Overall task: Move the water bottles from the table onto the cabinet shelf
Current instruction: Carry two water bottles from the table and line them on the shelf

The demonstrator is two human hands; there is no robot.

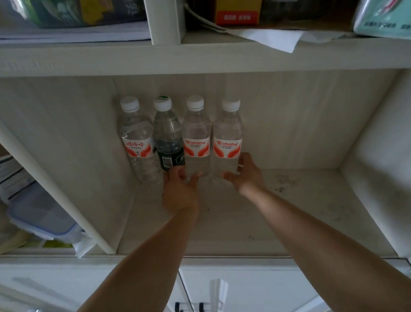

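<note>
Four clear plastic water bottles, white-capped and upright, are standing in a row on the white wooden cabinet shelf. The left hand is gripping the third bottle; the right hand is gripping the fourth bottle.

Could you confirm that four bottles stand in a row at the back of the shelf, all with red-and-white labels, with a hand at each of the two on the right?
Not quite: the head view shows the second bottle from the left has a dark green label, not red-and-white. The other three are red-and-white. The left hand and right hand are at the two right bottles.
</note>
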